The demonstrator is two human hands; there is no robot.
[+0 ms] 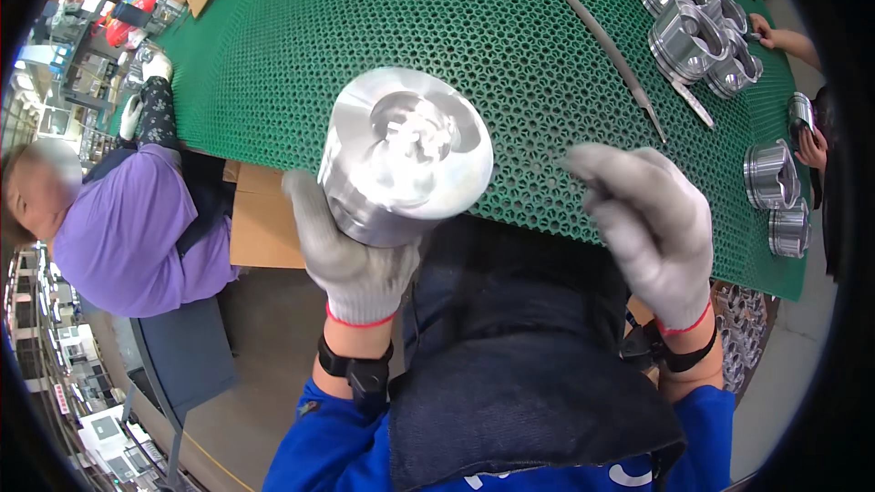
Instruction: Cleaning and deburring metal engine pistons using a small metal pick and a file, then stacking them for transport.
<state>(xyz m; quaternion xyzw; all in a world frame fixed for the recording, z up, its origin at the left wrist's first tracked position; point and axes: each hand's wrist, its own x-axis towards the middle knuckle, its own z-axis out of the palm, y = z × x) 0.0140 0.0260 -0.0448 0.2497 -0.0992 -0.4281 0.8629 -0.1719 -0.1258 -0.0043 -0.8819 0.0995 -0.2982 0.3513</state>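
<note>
My left hand [351,255], in a white knitted glove with a red cuff edge, is wrapped round the lower side of a shiny metal piston [365,187]. The piston is tilted, and its hollowed end faces up over the near edge of the green mat [510,82]. To the right, my gloved right hand [652,228] hovers apart from the piston. Its fingers are half bent and slightly blurred, the thumb stands away from them, and nothing shows in its grasp. Beyond that hand, a long grey file [606,41] with a narrow tang lies on the mat.
Several pistons [688,41] stand grouped at the far right, beside a white marker-like stick [694,105]. Two more pistons [771,175] sit near the right edge. Another person's hands [811,148] work there. On the left, a person in purple [128,219] wears gloves. Cardboard [264,223] juts below the mat.
</note>
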